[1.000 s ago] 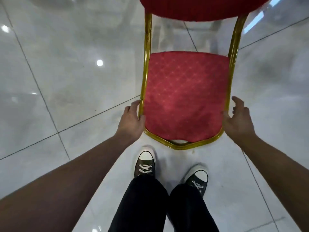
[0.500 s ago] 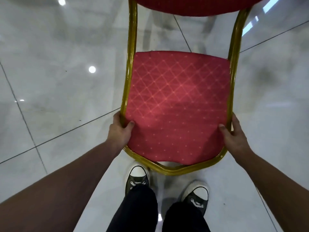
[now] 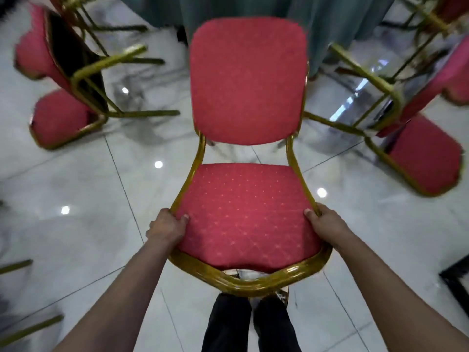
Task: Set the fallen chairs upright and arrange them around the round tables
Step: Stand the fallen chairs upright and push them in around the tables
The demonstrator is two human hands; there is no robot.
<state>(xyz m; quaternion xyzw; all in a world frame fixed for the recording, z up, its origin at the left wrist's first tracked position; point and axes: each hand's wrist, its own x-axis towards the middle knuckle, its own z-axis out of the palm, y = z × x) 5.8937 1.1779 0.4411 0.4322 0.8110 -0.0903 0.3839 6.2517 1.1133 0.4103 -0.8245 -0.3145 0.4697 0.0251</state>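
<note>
So both hands, left hand (image 3: 166, 226) and right hand (image 3: 327, 224), grip the red chair's (image 3: 247, 214) gold seat frame, fallen chairs (image 3: 61, 80) alongside.

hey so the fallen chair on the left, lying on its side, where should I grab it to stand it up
Probably the gold frame of the fallen chair on the left, coming from its near side: one hand on the rail under the backrest, one on the seat rim. The legs stick out towards the draped table, so that side is awkward.

We see our own two bare forearms, sleeveless to the frame's lower corners, ending in the left hand (image 3: 166, 228) and right hand (image 3: 327, 226). At bottom centre, black trousers (image 3: 250, 326) cover our legs.
</note>
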